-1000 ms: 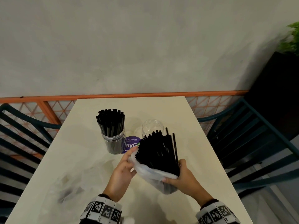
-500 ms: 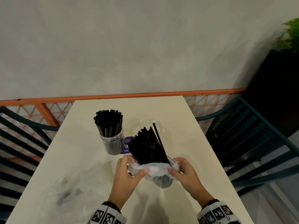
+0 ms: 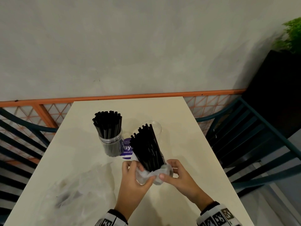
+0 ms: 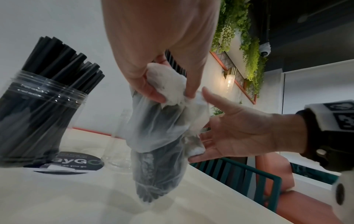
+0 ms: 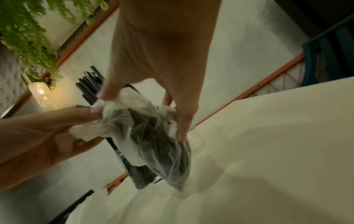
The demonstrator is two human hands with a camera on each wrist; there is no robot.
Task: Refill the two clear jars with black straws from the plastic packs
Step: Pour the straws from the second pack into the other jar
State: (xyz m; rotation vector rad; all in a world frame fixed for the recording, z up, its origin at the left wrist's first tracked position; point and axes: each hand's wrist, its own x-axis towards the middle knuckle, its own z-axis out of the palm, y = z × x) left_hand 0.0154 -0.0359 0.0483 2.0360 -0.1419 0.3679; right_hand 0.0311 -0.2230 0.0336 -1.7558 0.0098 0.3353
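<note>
Straws, black and bundled (image 3: 147,149), stand upright in my thin clear plastic pack (image 3: 153,176), left hand (image 3: 136,178) and right hand (image 3: 176,176) pinching its bunched rim; empty clear jar (image 3: 154,126) waits just beyond on the bench (image 3: 187,160).

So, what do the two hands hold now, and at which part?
Both hold the plastic pack of black straws by its bunched open edge: left hand on one side, right hand on the other.
</note>
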